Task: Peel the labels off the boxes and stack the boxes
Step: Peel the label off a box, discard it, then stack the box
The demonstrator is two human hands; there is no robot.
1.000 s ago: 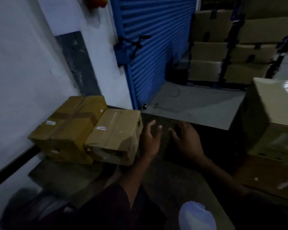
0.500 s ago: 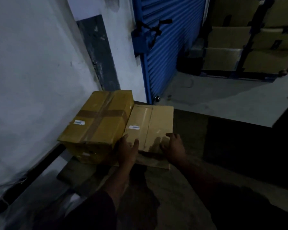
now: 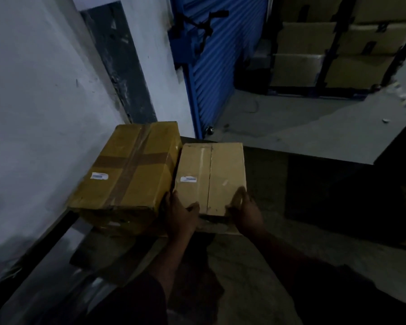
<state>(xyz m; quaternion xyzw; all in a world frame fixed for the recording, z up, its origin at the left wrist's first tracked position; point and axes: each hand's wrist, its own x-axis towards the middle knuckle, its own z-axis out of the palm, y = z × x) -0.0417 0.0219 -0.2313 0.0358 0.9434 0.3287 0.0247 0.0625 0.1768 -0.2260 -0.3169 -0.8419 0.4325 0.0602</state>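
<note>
Two cardboard boxes sit side by side on the floor by the white wall. The larger box [image 3: 129,167], crossed with brown tape, carries a small white label [image 3: 99,176]. The smaller, paler box [image 3: 218,170] to its right carries a white label [image 3: 188,179] near its left edge. My left hand [image 3: 179,214] grips the smaller box's near left corner, thumb on top. My right hand [image 3: 245,211] grips its near right corner, with fingers along the side.
A white wall [image 3: 40,102] runs along the left and a blue roller shutter [image 3: 216,66] stands behind the boxes. Stacked cartons on a rack [image 3: 333,50] fill the far right. A raised grey concrete step [image 3: 314,132] lies right of the boxes.
My hands have gone from hovering beside the smaller box to gripping its near corners. The view has shifted left and closer over the two boxes.
</note>
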